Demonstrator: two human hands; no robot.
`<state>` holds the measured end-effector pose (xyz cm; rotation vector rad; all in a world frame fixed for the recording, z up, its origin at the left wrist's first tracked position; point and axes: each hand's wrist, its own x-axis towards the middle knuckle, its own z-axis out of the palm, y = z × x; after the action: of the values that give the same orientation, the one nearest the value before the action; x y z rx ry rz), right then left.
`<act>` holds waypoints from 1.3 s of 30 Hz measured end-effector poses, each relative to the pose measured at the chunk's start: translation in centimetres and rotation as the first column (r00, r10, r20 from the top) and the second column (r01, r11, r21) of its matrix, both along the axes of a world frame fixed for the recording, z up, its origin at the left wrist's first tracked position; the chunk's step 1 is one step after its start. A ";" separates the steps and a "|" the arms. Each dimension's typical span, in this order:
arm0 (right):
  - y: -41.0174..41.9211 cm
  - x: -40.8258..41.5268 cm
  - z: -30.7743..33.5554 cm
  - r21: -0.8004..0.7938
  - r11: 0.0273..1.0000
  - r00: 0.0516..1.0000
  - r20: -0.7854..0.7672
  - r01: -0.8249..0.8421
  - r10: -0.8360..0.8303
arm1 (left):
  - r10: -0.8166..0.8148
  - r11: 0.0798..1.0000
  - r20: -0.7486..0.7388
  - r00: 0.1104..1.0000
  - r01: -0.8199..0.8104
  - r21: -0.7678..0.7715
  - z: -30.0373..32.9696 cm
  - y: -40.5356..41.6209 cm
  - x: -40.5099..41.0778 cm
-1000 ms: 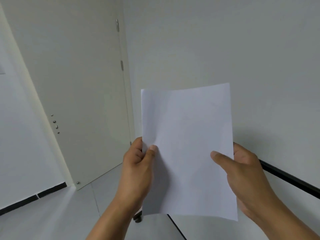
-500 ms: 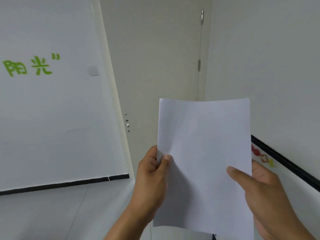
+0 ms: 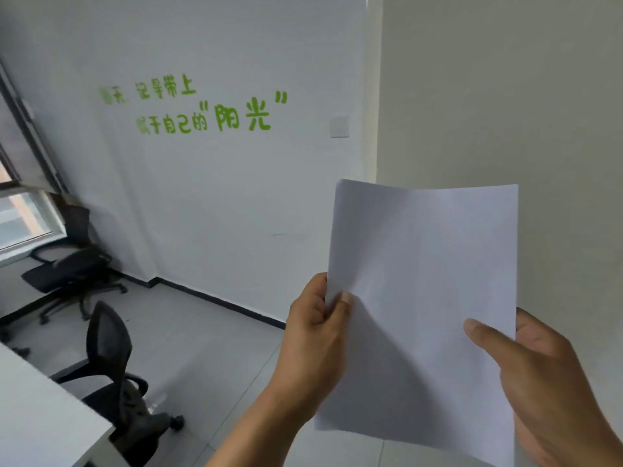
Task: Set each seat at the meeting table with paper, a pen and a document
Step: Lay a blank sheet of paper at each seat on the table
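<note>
Both hands pinch a blank sheet of paper upright in mid-air, the left hand at its left edge, the right hand at its right, well apart from the white surface and black chair at lower left.

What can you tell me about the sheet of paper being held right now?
The plain white sheet of paper is blank on the side facing the camera, thin and slightly bowed, with soft shadows across it. It is held upright in the air in portrait orientation, in front of a pale wall. The left hand pinches its left edge, thumb on the front. The right hand grips the lower right edge, thumb lying across the front. Whether it is one sheet or several cannot be told.
</note>
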<state>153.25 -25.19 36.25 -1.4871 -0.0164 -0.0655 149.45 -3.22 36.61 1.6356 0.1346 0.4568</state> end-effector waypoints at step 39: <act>68.5 59.6 -7.5 -0.130 0.469 0.480 -0.075 -0.874 0.874 | 0.859 0.512 -0.008 0.512 -0.859 -0.013 -1.7 51.6 38.0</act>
<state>212.84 43.29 28.72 -1.4672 -0.8239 0.8114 187.49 48.37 34.90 1.4496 1.0020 1.2207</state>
